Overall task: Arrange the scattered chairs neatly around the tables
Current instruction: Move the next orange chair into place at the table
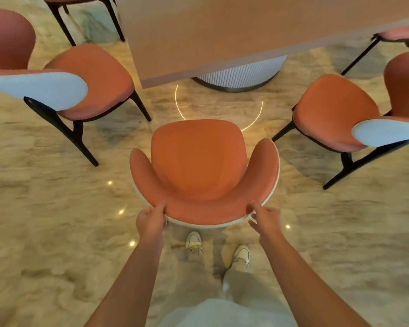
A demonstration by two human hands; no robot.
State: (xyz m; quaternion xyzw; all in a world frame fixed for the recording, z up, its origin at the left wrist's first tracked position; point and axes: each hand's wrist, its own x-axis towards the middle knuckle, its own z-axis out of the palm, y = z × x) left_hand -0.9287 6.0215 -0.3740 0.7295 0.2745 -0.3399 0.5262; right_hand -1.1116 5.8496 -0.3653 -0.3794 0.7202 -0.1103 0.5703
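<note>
I look down from the head camera at an orange chair (pixel 198 166) with a curved backrest, standing on the marbled floor (pixel 45 220) directly in front of me, its seat facing the bench (pixel 246 31) ahead. My left hand (pixel 151 219) grips the left part of the backrest's top edge, thumb on the orange inner face and the other fingers curled behind the pale outer shell. My right hand (pixel 265 218) holds the right part of the same edge in a looser pinch, thumb on the inner side, fingers partly spread just behind the rim. Both forearms reach forward from the bottom of the view. Below the backrest I see my two white shoes (pixel 241 256) on the floor and light trousers. The chair stands apart from the bench, with open floor between its front edge and the bench's ribbed white round base (pixel 241 74). To the left a second orange chair (pixel 90 79) with black legs stands angled toward the bench corner. To the right a third orange chair (pixel 333 112) stands angled likewise. Further chairs show only partly, one at the top left (pixel 80 10) and one at the top right (pixel 399 34). A thin glowing arc and small bright spots reflect on the floor.
</note>
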